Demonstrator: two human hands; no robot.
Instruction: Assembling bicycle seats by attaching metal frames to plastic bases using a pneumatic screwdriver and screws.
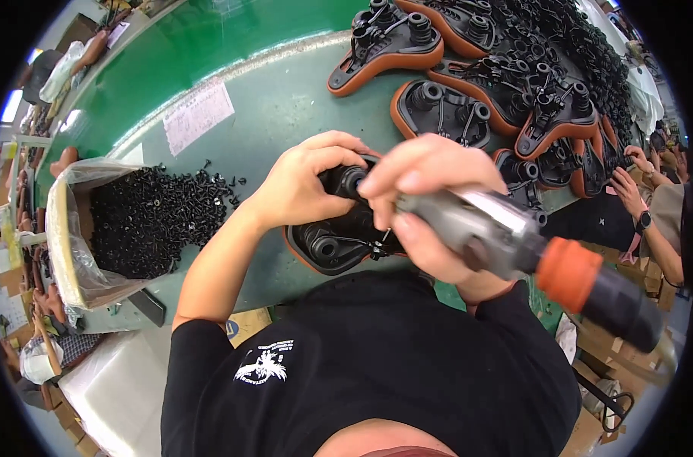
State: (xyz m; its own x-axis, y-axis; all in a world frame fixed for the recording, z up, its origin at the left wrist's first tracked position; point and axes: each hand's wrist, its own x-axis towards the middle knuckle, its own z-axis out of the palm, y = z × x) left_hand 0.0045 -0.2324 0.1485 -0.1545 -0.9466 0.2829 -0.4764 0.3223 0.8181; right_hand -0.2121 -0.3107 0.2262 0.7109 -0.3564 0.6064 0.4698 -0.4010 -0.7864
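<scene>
Upside down on the green table before me lies a bicycle saddle (327, 245), its black underside facing up and an orange-brown rim showing. My left hand (308, 179) wraps round a black spring part on it, fingers behind and thumb in front. My right hand (438, 194) is closed round a silver air screwdriver (491, 228) with an orange collar and a black rear end. The tool slants in from the right, its front end close to the part under my left hand. Motion blurs the tool, and my fingers hide its tip.
An open box (61, 236) lined with plastic, full of black screws (152, 221), stands at the left. More overturned saddles (392, 46) pile up at the back right, with a heap of black parts (590, 46) behind. Another person's hands (632, 190) work at the far right.
</scene>
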